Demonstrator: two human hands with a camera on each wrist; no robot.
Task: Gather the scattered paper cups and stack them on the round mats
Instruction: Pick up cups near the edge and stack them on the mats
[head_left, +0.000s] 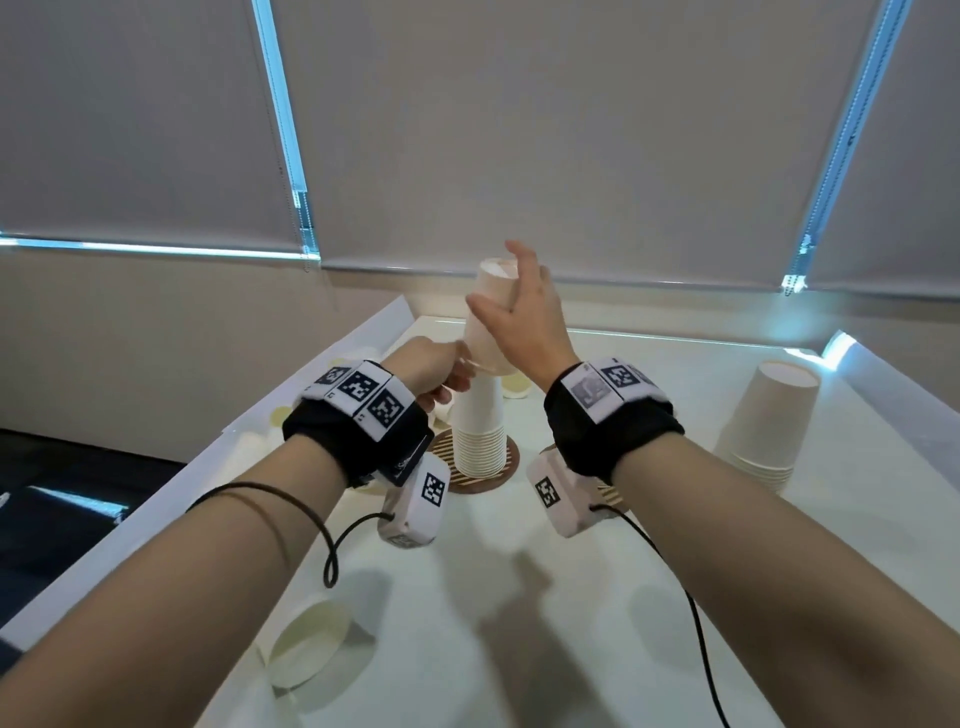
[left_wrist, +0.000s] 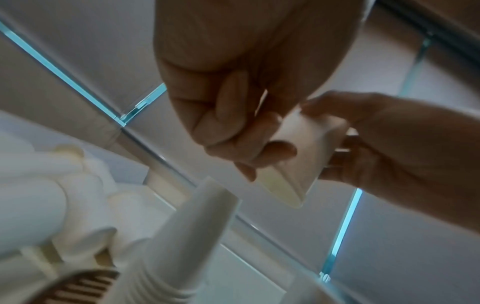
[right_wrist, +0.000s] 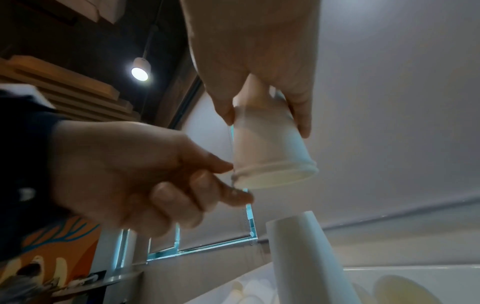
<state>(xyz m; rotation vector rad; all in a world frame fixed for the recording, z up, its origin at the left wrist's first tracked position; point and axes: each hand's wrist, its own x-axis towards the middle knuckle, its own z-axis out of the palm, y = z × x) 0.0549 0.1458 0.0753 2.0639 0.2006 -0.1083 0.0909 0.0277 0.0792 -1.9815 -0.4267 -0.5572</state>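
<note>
Both hands held one inverted paper cup above the tall stack. We saw the right hand gripping its wall, the left hand pinching its rim. No legible writing; wristbands bore only square codes.

Tall stack on its mat is my landmark. Bare table nearer me: open room. Right of it, short stack well apart. Left & behind, loose cups crowd in. Nearer-left, tipped cup.

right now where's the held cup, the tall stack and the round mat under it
held cup (right_wrist: 267, 144), right wrist view, on its side wall
tall stack (head_left: 480, 415), head view, on its upper wall
round mat (head_left: 511, 462), head view, on its right rim
</note>
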